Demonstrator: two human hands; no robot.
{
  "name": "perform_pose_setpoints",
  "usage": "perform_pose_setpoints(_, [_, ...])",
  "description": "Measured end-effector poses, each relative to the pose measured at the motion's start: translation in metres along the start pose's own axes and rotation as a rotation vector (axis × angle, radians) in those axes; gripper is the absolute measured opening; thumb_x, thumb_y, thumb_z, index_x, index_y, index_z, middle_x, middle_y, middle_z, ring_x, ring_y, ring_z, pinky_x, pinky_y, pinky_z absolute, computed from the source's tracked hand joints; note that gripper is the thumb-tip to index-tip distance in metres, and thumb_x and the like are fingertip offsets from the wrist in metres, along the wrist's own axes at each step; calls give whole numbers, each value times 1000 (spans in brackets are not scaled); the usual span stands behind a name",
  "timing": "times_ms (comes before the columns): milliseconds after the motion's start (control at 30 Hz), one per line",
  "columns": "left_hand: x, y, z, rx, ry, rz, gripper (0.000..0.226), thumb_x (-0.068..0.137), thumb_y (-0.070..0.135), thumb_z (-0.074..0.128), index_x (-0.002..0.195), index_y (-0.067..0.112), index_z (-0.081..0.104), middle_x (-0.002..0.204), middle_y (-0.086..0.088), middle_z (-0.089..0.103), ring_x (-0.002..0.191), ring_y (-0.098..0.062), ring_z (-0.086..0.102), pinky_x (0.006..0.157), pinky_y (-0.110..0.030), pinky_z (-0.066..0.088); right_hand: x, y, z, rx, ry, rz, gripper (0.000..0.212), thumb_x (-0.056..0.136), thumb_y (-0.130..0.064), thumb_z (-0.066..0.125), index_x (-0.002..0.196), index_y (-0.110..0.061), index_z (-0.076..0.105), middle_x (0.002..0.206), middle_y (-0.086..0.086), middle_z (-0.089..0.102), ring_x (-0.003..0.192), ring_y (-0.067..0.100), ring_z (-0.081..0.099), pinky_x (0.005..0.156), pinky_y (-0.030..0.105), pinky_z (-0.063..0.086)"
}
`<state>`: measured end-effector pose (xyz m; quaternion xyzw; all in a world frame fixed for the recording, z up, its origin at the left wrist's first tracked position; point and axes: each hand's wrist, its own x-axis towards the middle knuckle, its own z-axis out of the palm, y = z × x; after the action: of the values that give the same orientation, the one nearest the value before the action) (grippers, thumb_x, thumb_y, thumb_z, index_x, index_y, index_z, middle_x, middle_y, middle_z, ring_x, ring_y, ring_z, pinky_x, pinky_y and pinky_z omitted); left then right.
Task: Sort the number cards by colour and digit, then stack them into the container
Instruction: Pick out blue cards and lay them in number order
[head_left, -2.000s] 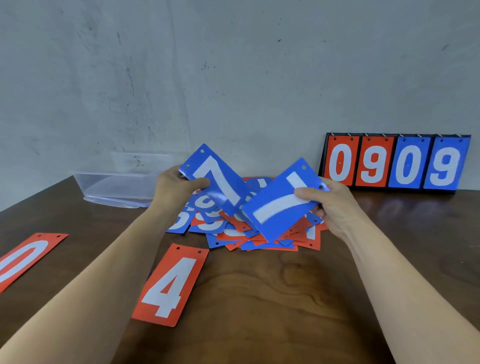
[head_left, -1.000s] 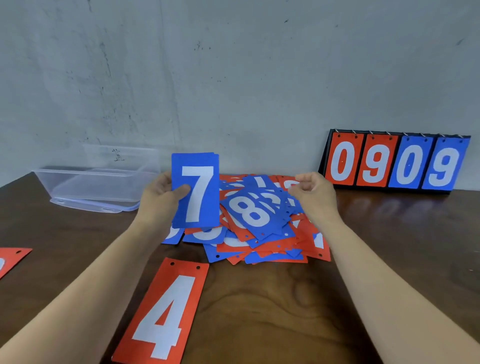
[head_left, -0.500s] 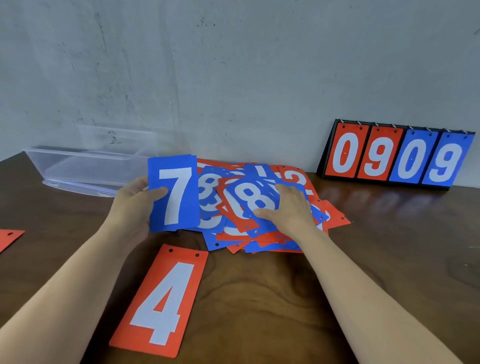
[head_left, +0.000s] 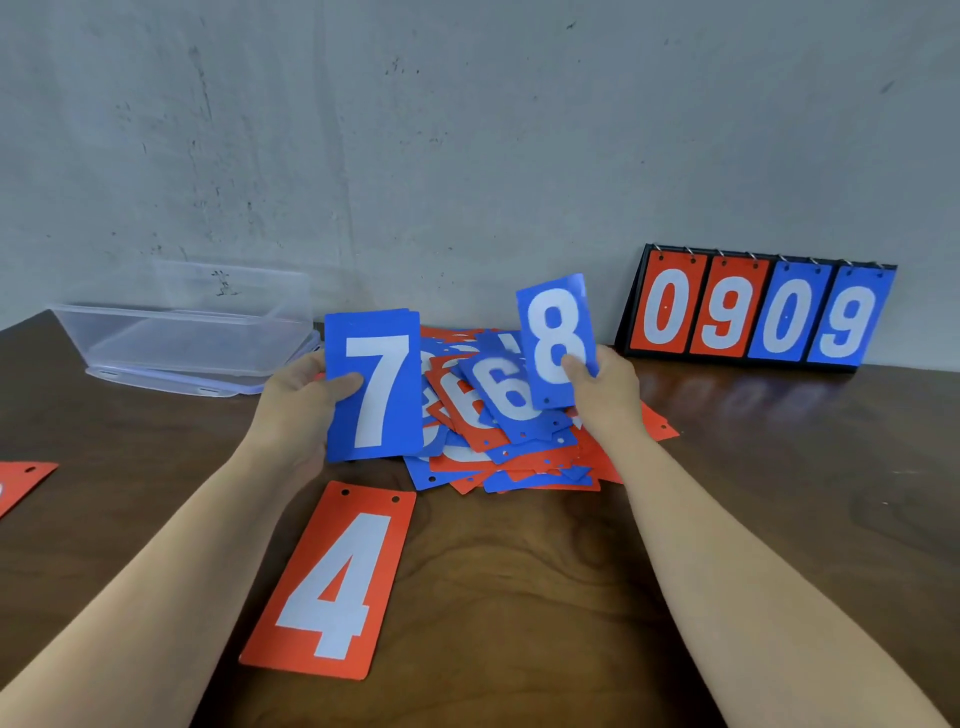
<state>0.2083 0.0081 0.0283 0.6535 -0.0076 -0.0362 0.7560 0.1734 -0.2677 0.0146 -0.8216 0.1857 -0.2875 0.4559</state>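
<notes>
My left hand (head_left: 298, 402) holds a blue 7 card (head_left: 376, 387) upright by its left edge. Lifted above the heap is a blue 8 card (head_left: 556, 332), gripped at its lower right by my right hand (head_left: 605, 395). Between and behind both hands lies a mixed pile of red and blue number cards (head_left: 498, 441), with a blue 6 on top. A red 4 card (head_left: 335, 582) lies flat on the table nearer to me. The clear plastic container (head_left: 182, 332) stands at the back left, with nothing visible inside.
A black flip scoreboard (head_left: 756, 309) showing 0 9 0 9 leans by the wall at the back right. Another red card (head_left: 21, 483) pokes in at the left edge. The dark wooden table (head_left: 519, 597) meets a grey wall behind.
My right hand went down onto the pile, took the blue 8 card and raised it. My left hand still holds the blue 7, shifted slightly down and left.
</notes>
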Motion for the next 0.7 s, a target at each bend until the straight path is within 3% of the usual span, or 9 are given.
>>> perform_pose_setpoints(133, [2,-1,-2,-11,9,-19,13,94,12,60,101,23,64,111,-6,70,102,-29,67,90,-54,53,4,-6,-15,245,64,140,12,99,-14,47,109,-10,52,110,3,60,89,15,60,61,25,52])
perform_pose_setpoints(233, [5,-2,-3,-17,22,-36,14,94,15,62,106,21,64,113,-7,69,103,-30,67,89,-55,53,-2,-9,-29,238,-22,234,22,93,-6,51,113,-14,48,111,0,56,89,16,63,53,25,52])
perform_pose_setpoints(367, [8,-3,-1,-37,25,-51,21,93,14,63,113,19,63,115,-6,68,106,-31,65,89,-56,53,-16,-18,-51,190,-94,224,22,85,3,61,106,-4,57,98,5,64,68,14,58,49,23,47])
perform_pose_setpoints(500, [9,-3,1,-36,23,-54,24,92,12,62,116,16,63,115,-5,68,105,-28,66,91,-55,53,-28,-26,-75,420,27,148,16,83,-2,69,90,-14,61,87,2,67,53,3,59,44,15,42])
perform_pose_setpoints(600, [8,0,4,-32,23,-47,24,91,11,63,115,15,64,116,-4,68,108,-28,64,92,-56,52,-35,-27,-86,592,102,150,26,79,-3,73,98,-16,60,92,0,68,69,13,63,53,21,47])
perform_pose_setpoints(700, [4,3,8,-24,26,-45,23,90,12,65,113,15,64,117,-4,67,110,-28,63,92,-55,52,-42,-20,-92,605,119,166,36,80,5,67,111,-13,59,106,5,69,92,21,69,76,37,56])
